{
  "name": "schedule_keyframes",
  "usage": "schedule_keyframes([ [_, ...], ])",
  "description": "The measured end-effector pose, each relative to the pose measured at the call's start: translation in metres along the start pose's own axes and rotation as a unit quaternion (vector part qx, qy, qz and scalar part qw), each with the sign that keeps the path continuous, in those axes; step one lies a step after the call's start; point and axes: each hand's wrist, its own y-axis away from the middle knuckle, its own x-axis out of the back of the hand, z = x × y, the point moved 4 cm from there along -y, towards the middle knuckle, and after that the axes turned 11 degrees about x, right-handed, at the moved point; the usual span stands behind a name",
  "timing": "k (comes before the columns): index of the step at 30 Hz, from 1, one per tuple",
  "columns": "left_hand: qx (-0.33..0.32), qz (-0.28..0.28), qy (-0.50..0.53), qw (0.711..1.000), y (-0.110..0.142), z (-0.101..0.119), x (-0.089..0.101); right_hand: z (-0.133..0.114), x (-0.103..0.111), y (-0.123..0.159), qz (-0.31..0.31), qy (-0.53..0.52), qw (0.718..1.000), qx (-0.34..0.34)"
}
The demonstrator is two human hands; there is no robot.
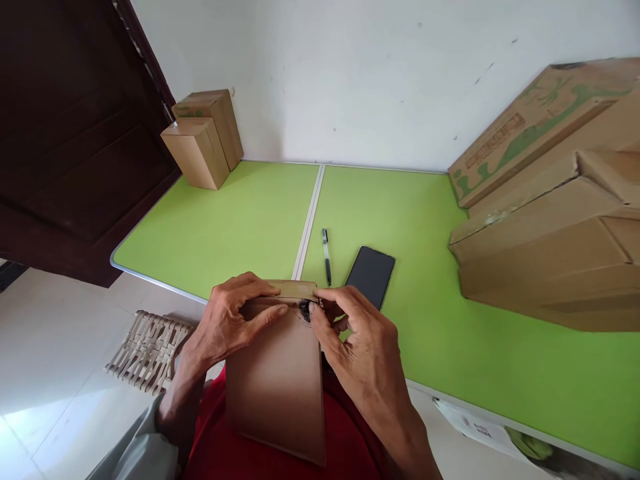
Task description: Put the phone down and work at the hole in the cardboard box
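both hands grip a brown carton before the green table

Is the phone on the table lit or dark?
Dark: the phone lies flat on the green table beside the pen, its screen plain black.

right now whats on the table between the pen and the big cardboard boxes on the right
In the head view, a black phone lies face up between the pen and the big cardboard boxes; the rest is bare green table.

Bare hands, a grey sleeve and red clothing below.
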Motion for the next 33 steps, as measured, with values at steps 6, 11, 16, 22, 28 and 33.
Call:
schedule_keyframes([
  [6,0.035,0.02,-0.09,0.995,-0.002,0.011,-0.002,-0.01,-0.005,-0.002,-0.003,0.036,0.999,0.037],
  [11,0.072,0.046,-0.144,0.986,-0.009,0.019,-0.015,-0.006,-0.003,0.0,0.004,0.014,0.999,0.032],
  [16,0.093,0.07,-0.177,0.977,-0.01,0.028,-0.025,0.001,-0.005,0.008,0.025,-0.019,0.999,0.012],
  [22,0.083,0.062,-0.162,0.981,-0.011,0.031,-0.027,0.039,0.02,0.036,0.039,-0.123,0.981,-0.143],
  [28,0.069,0.079,-0.148,0.983,-0.009,0.026,-0.025,0.064,0.071,0.064,0.2,-0.022,0.956,-0.214],
  [33,0.034,0.099,-0.144,0.984,-0.004,0.022,-0.021,0.06,0.06,0.061,0.135,0.006,0.969,-0.209],
])
